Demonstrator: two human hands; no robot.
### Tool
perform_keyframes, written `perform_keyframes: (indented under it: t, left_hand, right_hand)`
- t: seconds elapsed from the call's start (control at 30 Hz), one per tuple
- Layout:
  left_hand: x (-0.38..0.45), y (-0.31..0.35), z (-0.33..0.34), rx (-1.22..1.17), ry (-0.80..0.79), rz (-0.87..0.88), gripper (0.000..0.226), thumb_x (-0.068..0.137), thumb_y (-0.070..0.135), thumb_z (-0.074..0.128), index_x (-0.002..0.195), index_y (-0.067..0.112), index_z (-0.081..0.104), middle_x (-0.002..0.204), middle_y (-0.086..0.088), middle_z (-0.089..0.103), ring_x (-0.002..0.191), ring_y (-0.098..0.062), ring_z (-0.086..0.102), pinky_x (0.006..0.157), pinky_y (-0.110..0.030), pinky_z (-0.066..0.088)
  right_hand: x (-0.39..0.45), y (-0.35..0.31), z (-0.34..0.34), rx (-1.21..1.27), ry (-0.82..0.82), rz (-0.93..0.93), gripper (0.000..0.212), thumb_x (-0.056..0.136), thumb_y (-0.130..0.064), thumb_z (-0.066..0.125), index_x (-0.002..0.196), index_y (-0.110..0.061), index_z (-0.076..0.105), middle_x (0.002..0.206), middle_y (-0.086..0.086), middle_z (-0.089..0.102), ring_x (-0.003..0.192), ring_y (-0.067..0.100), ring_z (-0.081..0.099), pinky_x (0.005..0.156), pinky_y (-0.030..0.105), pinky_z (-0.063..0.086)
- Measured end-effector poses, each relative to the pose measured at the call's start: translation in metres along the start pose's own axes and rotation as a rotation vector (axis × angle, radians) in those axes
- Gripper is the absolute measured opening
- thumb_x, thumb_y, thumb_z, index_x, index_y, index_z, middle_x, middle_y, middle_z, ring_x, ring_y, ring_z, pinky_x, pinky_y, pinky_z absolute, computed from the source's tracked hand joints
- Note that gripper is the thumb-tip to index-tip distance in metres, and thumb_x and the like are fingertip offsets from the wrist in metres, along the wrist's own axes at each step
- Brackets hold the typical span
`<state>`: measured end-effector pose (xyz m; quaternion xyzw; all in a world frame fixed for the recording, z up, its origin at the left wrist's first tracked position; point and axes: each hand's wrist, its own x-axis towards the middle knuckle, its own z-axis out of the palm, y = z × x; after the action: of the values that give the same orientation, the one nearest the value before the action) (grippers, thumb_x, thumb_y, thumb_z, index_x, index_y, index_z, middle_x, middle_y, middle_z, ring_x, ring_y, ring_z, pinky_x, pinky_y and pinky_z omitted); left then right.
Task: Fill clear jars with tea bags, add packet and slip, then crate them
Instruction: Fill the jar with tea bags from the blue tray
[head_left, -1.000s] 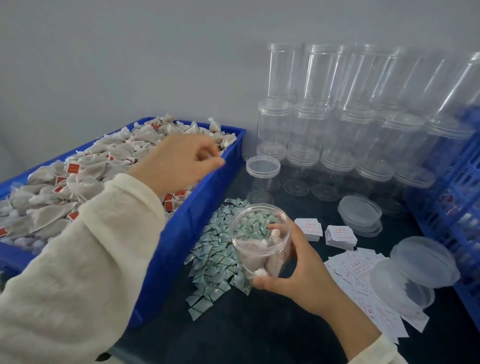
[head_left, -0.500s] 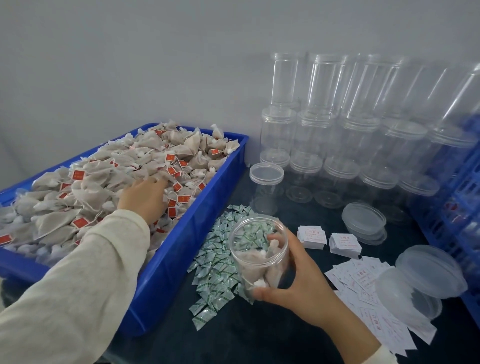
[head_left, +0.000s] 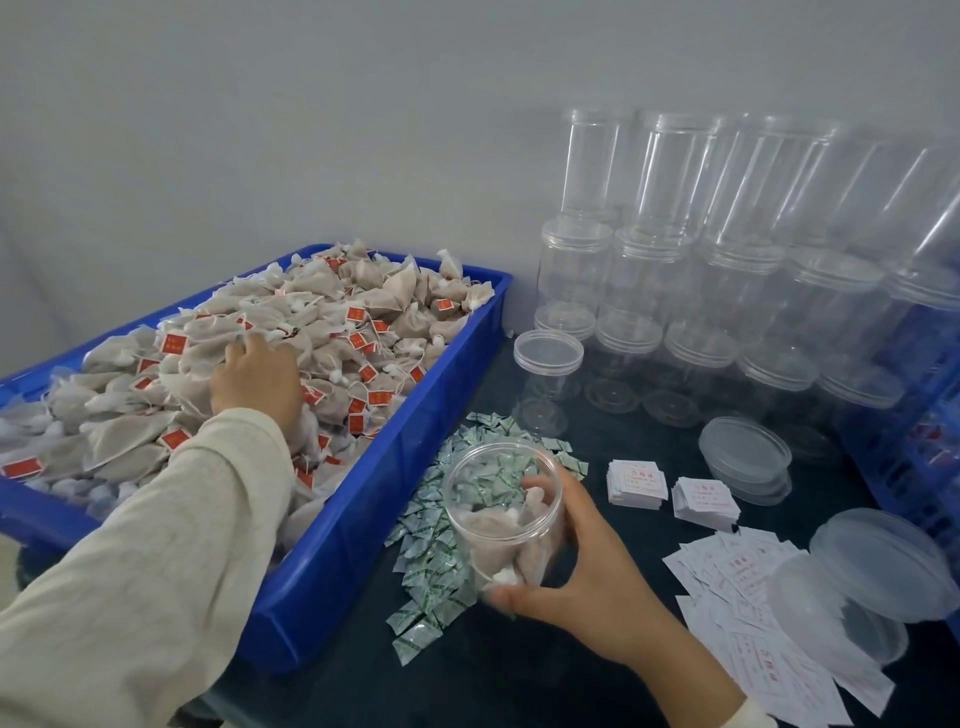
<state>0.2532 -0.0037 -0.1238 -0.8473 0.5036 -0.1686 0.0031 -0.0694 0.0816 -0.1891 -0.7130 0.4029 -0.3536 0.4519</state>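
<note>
A person works at a dark tabletop (head_left: 519, 670); the left hand (head_left: 257, 382) lies on a heap of tea bags (head_left: 332, 322) filling a blue tray (head_left: 395, 499), its fingers buried among them, so whether its grip is clamped on a bag cannot be told; the right hand (head_left: 582, 566) has its grip clamped round an open clear jar (head_left: 506, 512), tilted and partly filled with tea bags, just right of the tray; green packets (head_left: 431, 551) lie scattered beneath the jar; white paper slips (head_left: 737, 577) sit to the right; stacked empty jars (head_left: 675, 280) stand behind, against the wall.
</note>
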Motion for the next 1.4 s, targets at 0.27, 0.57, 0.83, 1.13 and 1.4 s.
perform_keyframes:
  t: [0.27, 0.57, 0.83, 1.13, 1.4]
  left_hand:
    - [0.016, -0.006, 0.0, -0.053, 0.03, -0.05, 0.024, 0.089, 0.017, 0.063, 0.111, 0.007, 0.061, 0.112, -0.014, 0.061, 0.108, -0.031, 0.056, 0.082, -0.038, 0.052]
    - [0.005, -0.005, -0.01, -0.458, 0.311, 0.087, 0.021, 0.094, 0.019, 0.057, 0.109, 0.007, 0.063, 0.106, -0.011, 0.064, 0.102, -0.03, 0.055, 0.083, -0.04, 0.046]
    - [-0.021, 0.006, -0.051, -0.658, 0.401, 0.333, 0.024, 0.094, 0.014, 0.057, 0.116, 0.008, 0.062, 0.11, -0.007, 0.063, 0.092, -0.022, 0.06, 0.079, -0.028, 0.044]
    - [-0.067, 0.018, -0.13, -1.117, 0.043, 0.625, 0.027, 0.083, 0.02, 0.073, 0.101, 0.039, 0.064, 0.098, 0.018, 0.066, 0.086, -0.002, 0.066, 0.075, -0.014, 0.052]
    - [-0.1, 0.026, -0.126, -1.338, -0.349, 0.833, 0.028, 0.083, 0.008, 0.071, 0.09, 0.035, 0.068, 0.097, 0.009, 0.067, 0.085, -0.01, 0.07, 0.07, -0.017, 0.055]
  right_hand:
    - [0.003, -0.001, 0.003, -0.04, -0.005, 0.006, 0.11, 0.054, -0.053, 0.09, 0.139, -0.062, 0.02, 0.14, -0.034, 0.038, 0.129, -0.013, 0.037, 0.102, 0.018, 0.039]
    - [0.006, 0.001, 0.008, -0.032, -0.035, 0.007, 0.109, 0.053, -0.046, 0.091, 0.134, -0.069, 0.021, 0.136, -0.036, 0.04, 0.126, -0.014, 0.039, 0.093, 0.004, 0.04]
    - [0.016, -0.007, 0.02, 0.01, -0.082, 0.007, 0.112, 0.052, -0.041, 0.094, 0.134, -0.067, 0.022, 0.134, -0.038, 0.041, 0.125, -0.014, 0.041, 0.093, 0.004, 0.041]
    - [0.016, -0.012, 0.023, -0.022, -0.066, 0.003, 0.115, 0.051, -0.047, 0.093, 0.139, -0.061, 0.019, 0.137, -0.036, 0.039, 0.128, -0.011, 0.041, 0.107, 0.024, 0.042]
    - [0.01, -0.013, 0.015, 0.007, -0.046, -0.032, 0.109, 0.058, -0.042, 0.089, 0.145, -0.048, 0.023, 0.137, -0.032, 0.042, 0.128, -0.009, 0.041, 0.104, 0.016, 0.04]
